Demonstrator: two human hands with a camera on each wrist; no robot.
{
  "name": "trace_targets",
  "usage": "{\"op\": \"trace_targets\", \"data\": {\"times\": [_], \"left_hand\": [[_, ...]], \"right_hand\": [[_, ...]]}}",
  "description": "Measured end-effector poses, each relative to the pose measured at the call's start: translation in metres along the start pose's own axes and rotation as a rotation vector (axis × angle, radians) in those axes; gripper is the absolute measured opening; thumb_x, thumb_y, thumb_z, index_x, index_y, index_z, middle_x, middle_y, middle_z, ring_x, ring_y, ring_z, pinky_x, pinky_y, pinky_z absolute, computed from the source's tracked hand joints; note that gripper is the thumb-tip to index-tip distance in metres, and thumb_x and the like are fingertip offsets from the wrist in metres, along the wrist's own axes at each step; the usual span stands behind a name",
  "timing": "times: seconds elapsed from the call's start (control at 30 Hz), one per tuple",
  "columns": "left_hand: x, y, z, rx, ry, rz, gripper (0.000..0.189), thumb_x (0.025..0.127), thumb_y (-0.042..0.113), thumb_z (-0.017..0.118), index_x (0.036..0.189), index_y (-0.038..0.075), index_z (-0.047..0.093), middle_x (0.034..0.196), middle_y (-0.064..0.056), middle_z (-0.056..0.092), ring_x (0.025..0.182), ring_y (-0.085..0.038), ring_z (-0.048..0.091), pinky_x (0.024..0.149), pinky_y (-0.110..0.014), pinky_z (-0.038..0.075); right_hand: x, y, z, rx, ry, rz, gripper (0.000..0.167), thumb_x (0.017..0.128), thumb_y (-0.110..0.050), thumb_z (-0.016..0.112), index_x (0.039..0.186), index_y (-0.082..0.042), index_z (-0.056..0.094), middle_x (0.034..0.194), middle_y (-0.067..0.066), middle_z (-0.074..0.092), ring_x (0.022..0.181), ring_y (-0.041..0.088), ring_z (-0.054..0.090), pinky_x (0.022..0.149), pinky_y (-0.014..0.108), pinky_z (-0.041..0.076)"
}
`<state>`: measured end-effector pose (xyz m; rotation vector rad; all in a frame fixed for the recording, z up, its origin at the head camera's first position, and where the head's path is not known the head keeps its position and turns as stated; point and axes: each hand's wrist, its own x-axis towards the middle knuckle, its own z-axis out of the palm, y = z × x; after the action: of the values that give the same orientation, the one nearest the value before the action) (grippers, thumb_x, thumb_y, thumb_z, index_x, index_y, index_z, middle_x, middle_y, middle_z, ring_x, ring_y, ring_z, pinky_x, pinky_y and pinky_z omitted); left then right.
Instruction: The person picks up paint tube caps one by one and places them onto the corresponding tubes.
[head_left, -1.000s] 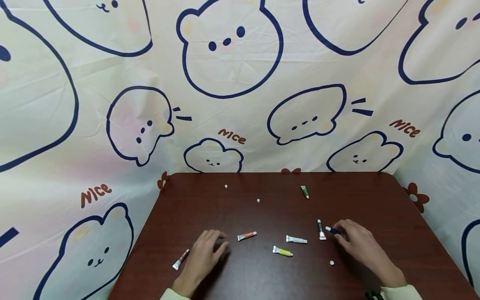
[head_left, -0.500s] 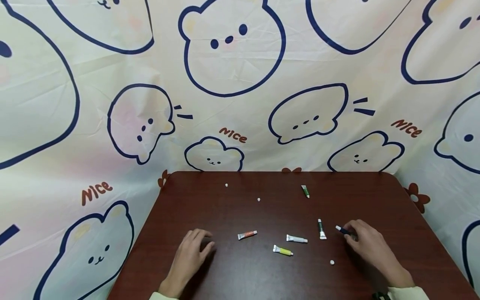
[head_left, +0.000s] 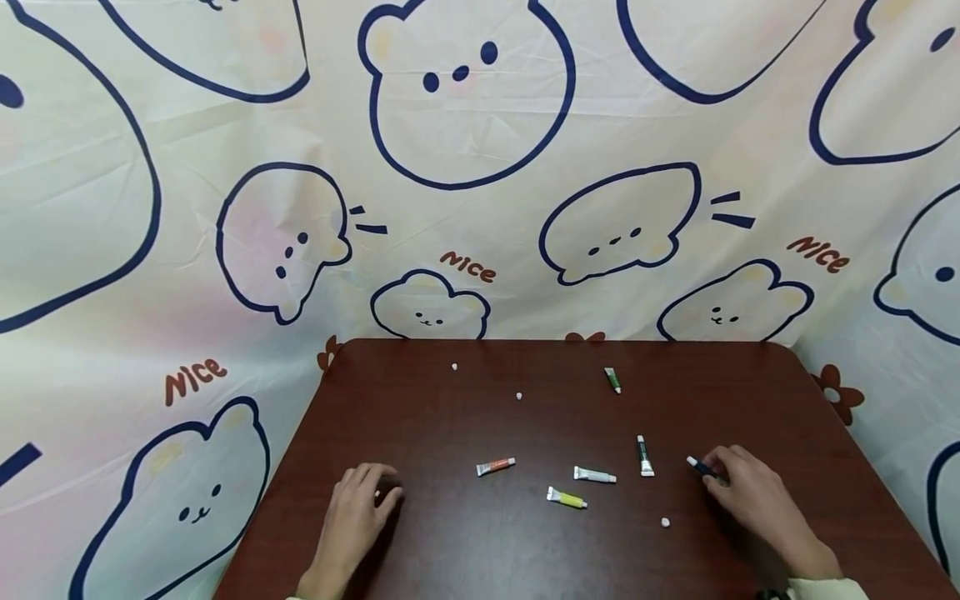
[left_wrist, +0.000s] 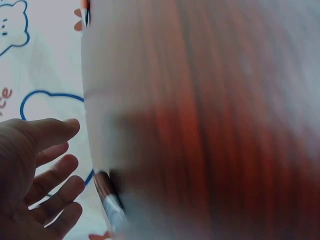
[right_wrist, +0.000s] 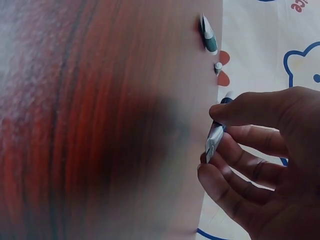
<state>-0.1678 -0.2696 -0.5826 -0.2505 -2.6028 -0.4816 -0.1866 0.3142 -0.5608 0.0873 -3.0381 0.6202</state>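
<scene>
In the head view my right hand (head_left: 761,500) pinches a small dark blue paint tube (head_left: 702,467) with a white cap, held over the right of the table. The right wrist view shows the tube's silver crimped end (right_wrist: 215,140) between thumb and fingers. My left hand (head_left: 351,512) hovers over the left of the table, fingers relaxed and apart. In the left wrist view a brown paint tube (left_wrist: 109,200) lies on the table beyond those fingers; in the head view the hand hides most of it.
On the dark wood table (head_left: 480,550) lie an orange tube (head_left: 496,467), a yellow tube (head_left: 567,498), a white tube (head_left: 595,475), a dark green tube (head_left: 644,457) and a green tube (head_left: 613,380). Small white pieces (head_left: 665,522) are scattered about. Behind hangs a bear-print cloth (head_left: 465,133).
My left hand has moved left, over the brown tube that showed beside it earlier. The right hand has carried the dark blue tube right, away from the dark green one.
</scene>
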Motion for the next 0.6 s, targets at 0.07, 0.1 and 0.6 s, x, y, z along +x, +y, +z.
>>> {"op": "trace_targets", "data": {"times": [0.07,0.1,0.6], "left_hand": [[-0.002,-0.003,-0.002,0.005,-0.018,-0.029,0.037,0.077,0.01,0.099,0.106,0.013,0.076,0.102,-0.004,0.075,0.088,-0.02,0.062,0.078,-0.045,0.05],[-0.003,-0.005,-0.003,0.007,-0.037,-0.049,0.036,0.079,0.011,0.099,0.106,0.013,0.076,0.103,-0.005,0.075,0.089,-0.021,0.063,0.079,-0.046,0.05],[-0.011,-0.021,-0.015,0.022,-0.12,-0.141,0.035,0.082,0.017,0.097,0.109,0.011,0.076,0.103,-0.008,0.075,0.094,-0.032,0.068,0.083,-0.056,0.054]], "right_hand": [[-0.001,0.002,-0.002,-0.001,-0.021,0.008,0.014,0.093,-0.008,0.082,0.103,-0.005,0.072,0.095,0.006,0.064,0.078,0.017,0.053,0.064,0.038,0.045],[-0.001,0.002,-0.002,-0.002,-0.028,0.013,0.014,0.094,-0.008,0.081,0.103,-0.005,0.072,0.095,0.006,0.065,0.078,0.017,0.053,0.064,0.038,0.045],[-0.004,0.012,-0.003,-0.012,-0.102,0.048,0.016,0.092,-0.008,0.083,0.102,-0.002,0.071,0.094,0.009,0.066,0.079,0.021,0.062,0.064,0.046,0.051]]}}
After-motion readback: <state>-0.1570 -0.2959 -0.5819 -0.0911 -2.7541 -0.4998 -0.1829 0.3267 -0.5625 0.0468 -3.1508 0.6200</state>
